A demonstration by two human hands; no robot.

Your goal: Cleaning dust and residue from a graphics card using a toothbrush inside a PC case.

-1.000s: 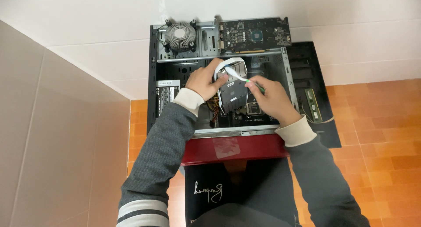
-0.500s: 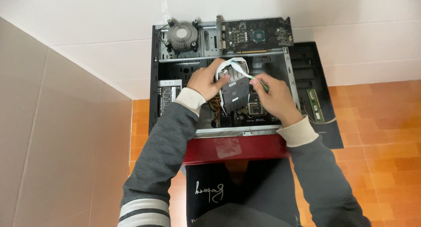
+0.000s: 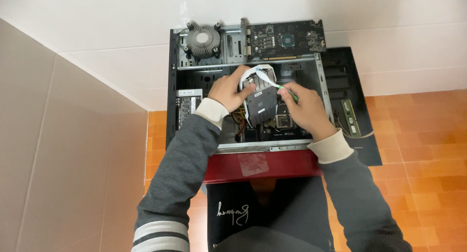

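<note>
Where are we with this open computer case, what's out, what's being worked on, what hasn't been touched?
Done: the round cooler and a bare circuit card lie out on the case's top edge, and a memory stick on the black panel. In hand: the left hand steadies a grey fan part while the right hand works a green-handled brush on it. Left: the power supply sits in the case.

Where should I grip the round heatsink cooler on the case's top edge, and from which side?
Grip the round finned cooler across its outer rim from straight above: it lies flat, fins up, probably easiest there. Both the left hand and right hand are busy at the shrouded part.
</note>
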